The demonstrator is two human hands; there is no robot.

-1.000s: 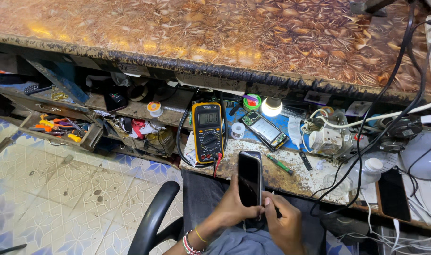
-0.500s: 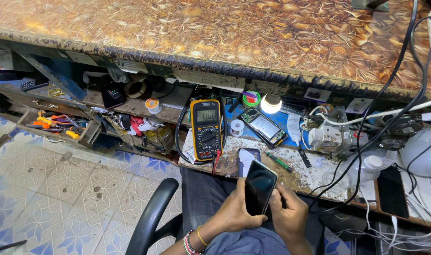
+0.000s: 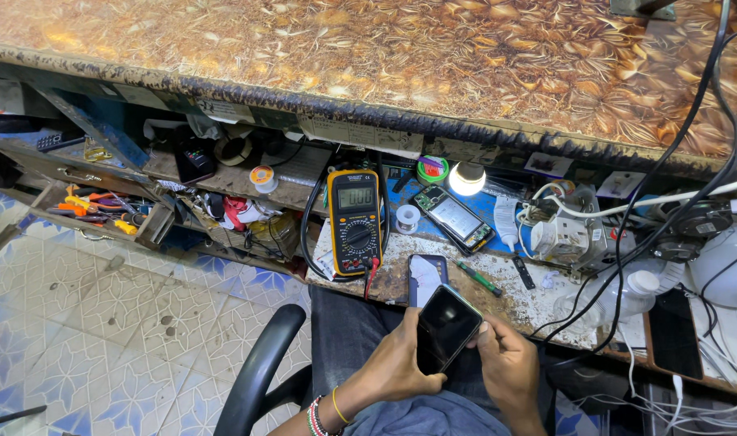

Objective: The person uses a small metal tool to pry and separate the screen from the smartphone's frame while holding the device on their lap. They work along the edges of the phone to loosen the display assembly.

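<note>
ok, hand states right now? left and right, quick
Left hand: closed around the lower left edge of the black, dark-screened smartphone, holding it.
Right hand: fingers curled against the phone's right edge, gripping it too.

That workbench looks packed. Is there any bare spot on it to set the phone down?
Little. The clearest patch is the speckled bench top between the green screwdriver and the white plugs. The strip between the yellow meter and the opened phone holds only a small solder reel. The right end is crowded with cables. Both hands, left hand and right hand, hold the black phone.
</note>
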